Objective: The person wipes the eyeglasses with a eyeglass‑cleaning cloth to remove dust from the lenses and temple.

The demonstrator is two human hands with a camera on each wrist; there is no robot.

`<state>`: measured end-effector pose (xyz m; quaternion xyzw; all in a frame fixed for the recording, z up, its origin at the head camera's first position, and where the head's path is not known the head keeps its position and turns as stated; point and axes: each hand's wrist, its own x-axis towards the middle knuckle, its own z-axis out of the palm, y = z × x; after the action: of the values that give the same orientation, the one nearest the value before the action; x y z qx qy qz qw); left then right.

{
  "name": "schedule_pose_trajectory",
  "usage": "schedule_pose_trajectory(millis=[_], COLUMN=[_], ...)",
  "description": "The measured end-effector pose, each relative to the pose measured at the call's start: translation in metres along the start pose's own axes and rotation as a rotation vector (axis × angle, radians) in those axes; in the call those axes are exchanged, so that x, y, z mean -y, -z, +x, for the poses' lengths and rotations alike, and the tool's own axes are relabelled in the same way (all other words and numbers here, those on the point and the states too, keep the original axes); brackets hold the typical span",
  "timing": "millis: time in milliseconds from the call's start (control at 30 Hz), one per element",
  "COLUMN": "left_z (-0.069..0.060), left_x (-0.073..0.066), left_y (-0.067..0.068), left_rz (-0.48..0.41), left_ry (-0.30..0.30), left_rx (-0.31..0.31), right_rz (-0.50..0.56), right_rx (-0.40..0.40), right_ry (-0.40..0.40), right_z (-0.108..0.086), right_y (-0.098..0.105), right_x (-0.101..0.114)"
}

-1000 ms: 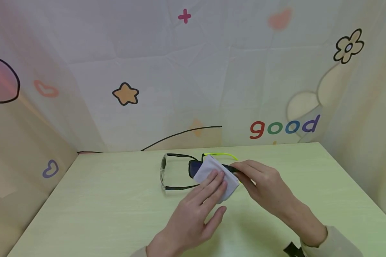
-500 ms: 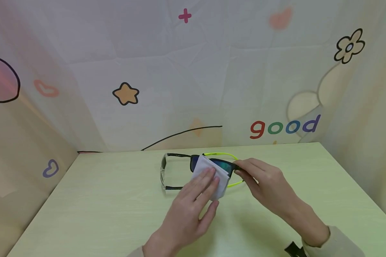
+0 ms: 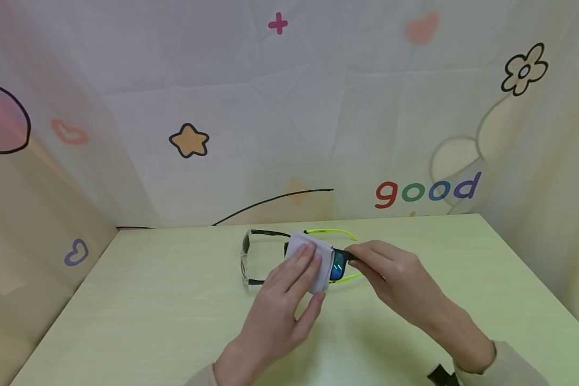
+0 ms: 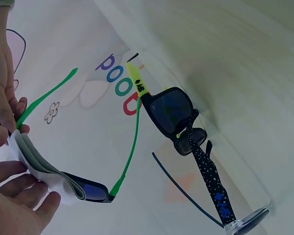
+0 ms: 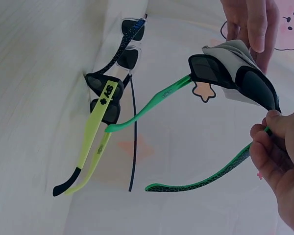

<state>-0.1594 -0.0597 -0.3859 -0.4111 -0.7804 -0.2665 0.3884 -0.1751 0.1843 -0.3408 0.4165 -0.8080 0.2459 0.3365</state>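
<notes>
In the head view my left hand (image 3: 282, 303) lies with straight fingers across a folded whitish cloth (image 3: 322, 273). They press it against the lenses of black-framed sunglasses (image 3: 339, 265), and the thumb is spread from the fingers at the cloth's lower edge. My right hand (image 3: 400, 273) pinches the frame by the hinge at its right end. The pair's green temples (image 5: 161, 103) stick out unfolded in the right wrist view. The cloth hides most of the lenses in the head view. Below, the left wrist view shows dark sunglasses (image 4: 169, 110) with a yellow-green temple.
Clear-framed sunglasses (image 3: 244, 262) with dark temples stand at the back of the pale table (image 3: 140, 321), beside the yellow-green pair. A small black object (image 3: 441, 374) lies partly under the right sleeve. A printed curtain (image 3: 270, 107) rises behind the table.
My left hand and the cloth have slid leftward along the sunglasses, baring the lens at the right end. The sunglasses have tilted slightly. My right hand keeps its pinch at nearly the same place.
</notes>
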Motion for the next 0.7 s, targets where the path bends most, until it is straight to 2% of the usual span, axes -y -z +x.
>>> schedule_pose_trajectory(millis=[200,367,500,700], left_z=[0.004,0.006,0.006,0.004], left_x=[-0.005,-0.010,-0.013,-0.016], left_y=[0.000,-0.002,-0.003,-0.004], left_rz=[-0.015,-0.008,0.000,0.010], left_ry=[-0.018,-0.066,-0.086,-0.082], left_rx=[0.010,0.016,0.034,0.057], right_rz=[0.023,0.035,0.033,0.035], right_rx=[-0.028,-0.054,-0.053,-0.054], right_ry=[0.047,0.084,0.063,0.027], right_z=[0.001,0.001,0.000,0.000], right_y=[-0.004,-0.006,-0.005,-0.005], right_x=[0.000,0.000,0.000,0.000])
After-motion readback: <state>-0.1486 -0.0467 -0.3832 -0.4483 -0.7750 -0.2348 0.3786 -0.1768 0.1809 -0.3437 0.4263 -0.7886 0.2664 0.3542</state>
